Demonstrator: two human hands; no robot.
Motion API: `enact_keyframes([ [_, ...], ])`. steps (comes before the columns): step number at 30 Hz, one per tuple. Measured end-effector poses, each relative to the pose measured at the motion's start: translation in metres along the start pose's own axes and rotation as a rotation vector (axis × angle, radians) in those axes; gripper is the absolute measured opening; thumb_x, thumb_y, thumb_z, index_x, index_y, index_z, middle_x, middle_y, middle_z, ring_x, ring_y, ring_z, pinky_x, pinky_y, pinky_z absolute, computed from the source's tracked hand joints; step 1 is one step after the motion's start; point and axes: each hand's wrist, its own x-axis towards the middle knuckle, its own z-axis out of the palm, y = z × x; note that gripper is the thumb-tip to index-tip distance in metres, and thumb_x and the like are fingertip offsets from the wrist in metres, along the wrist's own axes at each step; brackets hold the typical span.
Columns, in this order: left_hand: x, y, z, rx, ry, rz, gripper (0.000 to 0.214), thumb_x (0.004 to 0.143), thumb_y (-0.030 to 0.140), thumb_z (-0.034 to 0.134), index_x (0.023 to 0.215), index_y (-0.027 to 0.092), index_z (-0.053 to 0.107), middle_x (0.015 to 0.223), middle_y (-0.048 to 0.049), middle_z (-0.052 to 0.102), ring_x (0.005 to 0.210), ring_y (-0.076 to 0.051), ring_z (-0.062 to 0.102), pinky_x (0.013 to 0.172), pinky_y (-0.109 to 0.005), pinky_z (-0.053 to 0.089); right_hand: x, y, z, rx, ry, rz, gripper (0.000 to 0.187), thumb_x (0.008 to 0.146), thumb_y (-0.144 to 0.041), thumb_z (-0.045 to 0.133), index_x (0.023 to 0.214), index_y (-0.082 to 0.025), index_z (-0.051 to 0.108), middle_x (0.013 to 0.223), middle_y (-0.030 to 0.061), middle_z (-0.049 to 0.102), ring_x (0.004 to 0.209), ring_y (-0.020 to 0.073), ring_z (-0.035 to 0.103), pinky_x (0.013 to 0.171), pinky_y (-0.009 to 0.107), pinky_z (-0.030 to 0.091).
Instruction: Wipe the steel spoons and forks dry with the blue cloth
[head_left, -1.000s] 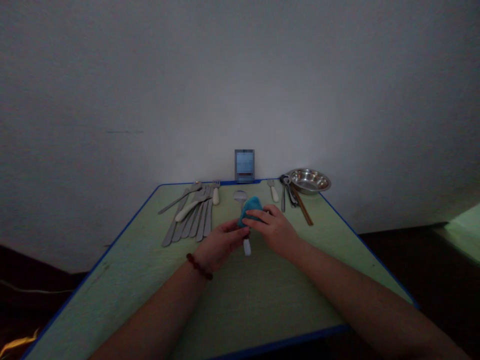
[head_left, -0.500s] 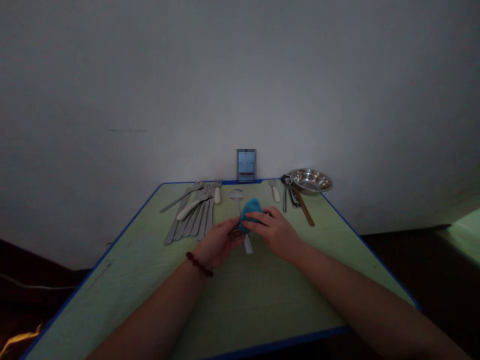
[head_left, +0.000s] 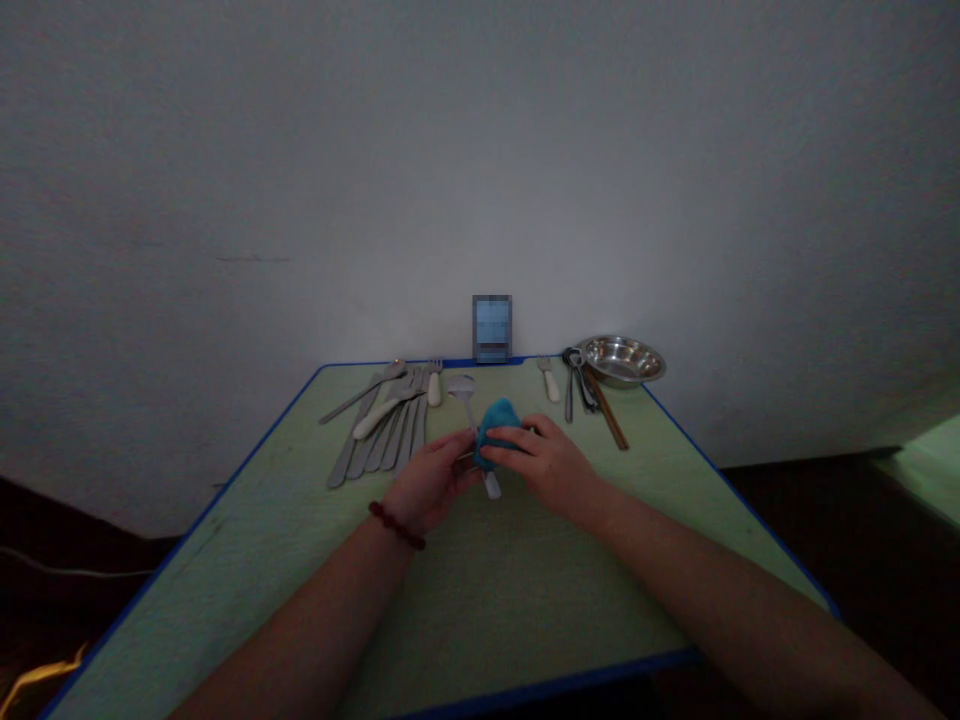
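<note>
Two hands over the green table: left curled around the handle of a spoon, right pinching a blue cloth on its neck, bowl tipped further left than a moment ago.

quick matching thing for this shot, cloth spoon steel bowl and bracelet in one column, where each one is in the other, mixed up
Things:
1. teal cloth
2. metal spoon
3. stainless steel bowl
4. dark red bead bracelet

Places:
A. around the left wrist
B. at the far right corner of the green tabletop
C. under the fingers of the right hand
D. with its bowl end sticking out past the hands, toward the far edge

Pairs: 1-C, 2-D, 3-B, 4-A
</note>
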Motion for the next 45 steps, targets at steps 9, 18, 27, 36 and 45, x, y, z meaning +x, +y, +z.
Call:
enact_keyframes([
  [9, 0.0014, 0.0001, -0.0022, 0.019, 0.036, 0.025, 0.012, 0.074, 0.012, 0.05, 0.075, 0.013, 0.062, 0.074, -0.0032, 0.064, 0.062, -0.009, 0.058, 0.055, -0.018, 0.046, 0.0018, -0.0028, -0.0014, 0.004, 0.024, -0.052, 0.026, 0.083, -0.018, 0.04, 0.101, -0.022, 0.058, 0.108, 0.0001, 0.056, 0.086, 0.0155, 0.041, 0.077, 0.03, 0.038],
  [18, 0.0011, -0.0011, -0.0009, 0.059, 0.042, 0.021, 0.01, 0.073, 0.014, 0.051, 0.072, 0.014, 0.061, 0.074, -0.003, 0.064, 0.06, -0.008, 0.057, 0.052, -0.017, 0.044, -0.0002, -0.0018, 0.0013, 0.005, -0.018, -0.033, 0.026, 0.082, -0.019, 0.041, 0.103, -0.024, 0.056, 0.111, 0.0001, 0.054, 0.087, 0.0157, 0.04, 0.078, 0.03, 0.038],
  [27, 0.0026, -0.0036, -0.003, 0.097, 0.0, 0.002, 0.011, 0.073, 0.015, 0.051, 0.072, 0.015, 0.061, 0.077, -0.0028, 0.064, 0.061, -0.008, 0.056, 0.05, -0.015, 0.043, 0.0004, -0.0018, 0.0014, 0.009, -0.028, -0.018, 0.027, 0.082, -0.019, 0.04, 0.103, -0.024, 0.057, 0.111, -0.0004, 0.055, 0.087, 0.0164, 0.039, 0.078, 0.03, 0.038],
  [36, 0.0023, -0.0003, -0.0035, 0.074, 0.054, 0.021, 0.011, 0.074, 0.013, 0.049, 0.074, 0.015, 0.059, 0.072, -0.0027, 0.064, 0.064, -0.01, 0.058, 0.056, -0.018, 0.045, 0.0007, 0.0011, 0.0013, 0.05, -0.022, -0.096, 0.026, 0.083, -0.018, 0.039, 0.101, -0.023, 0.058, 0.11, -0.0014, 0.056, 0.085, 0.015, 0.041, 0.076, 0.028, 0.038],
  [45, 0.0061, 0.0044, -0.0068, 0.079, 0.123, 0.053, 0.01, 0.074, 0.011, 0.048, 0.073, 0.014, 0.058, 0.07, -0.0034, 0.062, 0.06, -0.01, 0.057, 0.053, -0.019, 0.045, 0.0, -0.0005, -0.0003, 0.051, -0.06, -0.13, 0.027, 0.084, -0.019, 0.038, 0.102, -0.025, 0.057, 0.111, -0.0025, 0.055, 0.087, 0.014, 0.042, 0.078, 0.028, 0.038],
])
